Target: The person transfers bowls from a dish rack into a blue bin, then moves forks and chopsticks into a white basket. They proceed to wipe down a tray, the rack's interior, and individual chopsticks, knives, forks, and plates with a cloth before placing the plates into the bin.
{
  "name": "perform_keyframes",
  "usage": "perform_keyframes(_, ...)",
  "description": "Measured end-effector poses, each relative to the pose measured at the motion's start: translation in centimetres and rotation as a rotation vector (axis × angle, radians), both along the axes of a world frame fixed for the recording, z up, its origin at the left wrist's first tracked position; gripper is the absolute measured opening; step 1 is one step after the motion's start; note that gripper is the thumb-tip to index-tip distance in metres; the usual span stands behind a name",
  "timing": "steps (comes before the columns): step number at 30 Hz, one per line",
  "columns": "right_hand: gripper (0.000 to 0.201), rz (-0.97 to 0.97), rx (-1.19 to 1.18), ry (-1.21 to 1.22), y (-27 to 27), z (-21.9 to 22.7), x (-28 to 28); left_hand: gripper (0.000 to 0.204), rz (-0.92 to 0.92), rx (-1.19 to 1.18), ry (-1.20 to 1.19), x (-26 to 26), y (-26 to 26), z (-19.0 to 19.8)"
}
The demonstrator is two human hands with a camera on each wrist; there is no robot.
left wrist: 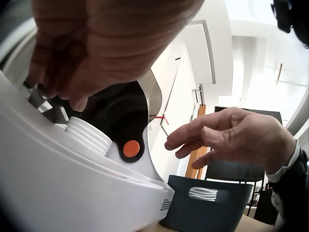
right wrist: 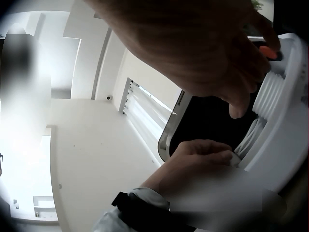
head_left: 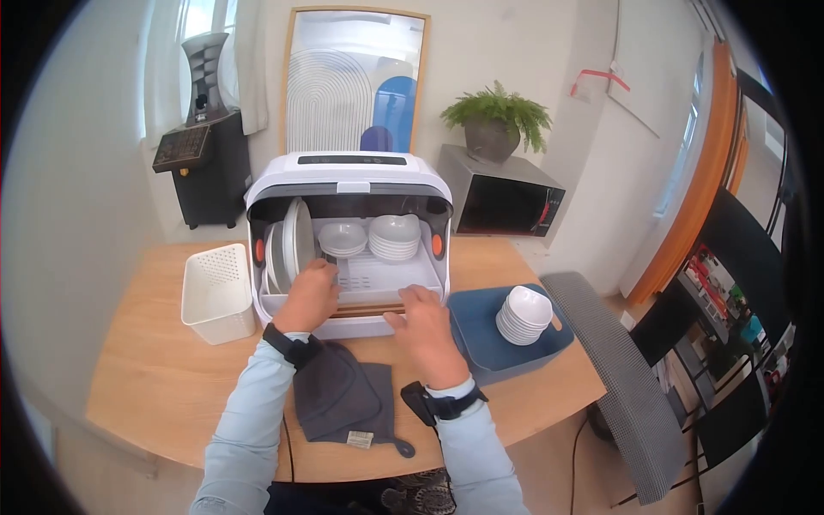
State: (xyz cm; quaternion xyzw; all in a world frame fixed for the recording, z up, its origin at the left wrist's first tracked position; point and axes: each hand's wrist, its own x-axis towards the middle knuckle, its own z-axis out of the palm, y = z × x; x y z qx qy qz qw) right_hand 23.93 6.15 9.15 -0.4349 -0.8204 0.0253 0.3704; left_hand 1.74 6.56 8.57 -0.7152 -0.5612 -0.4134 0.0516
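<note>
Reaches with the left hand into the open white cabinet, curling fingers beside upright plates at its left side, in a grip too hidden to tell, while holding the right hand empty and loosely spread near the front edge. Risks tipping the plates into the nearby bowls with a sideways wrist turn in that tight gap. Could also topple the leaning bowl stack in the blue bin by jolting the bin with the right forearm.
</note>
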Motion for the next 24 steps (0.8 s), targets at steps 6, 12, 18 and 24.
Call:
perform_keyframes(6,0.025,-0.028,-0.049,-0.133,2.3,-4.1,-0.9,0.024,0.19,-0.134,-0.02,0.9,4.1,-0.7)
perform_keyframes(12,0.021,0.024,-0.022,-0.074,2.7,-4.6,-0.4,0.023,0.413,-0.088,-0.035,1.5,9.0,0.2)
perform_keyframes(18,0.021,0.041,0.003,-0.01,2.5,-4.8,0.0,0.027,0.552,-0.193,-0.037,-0.6,14.0,-0.7)
perform_keyframes(24,0.023,0.022,0.038,-0.011,2.5,-5.2,0.0,0.025,0.645,-0.32,-0.146,-1.1,14.0,0.8)
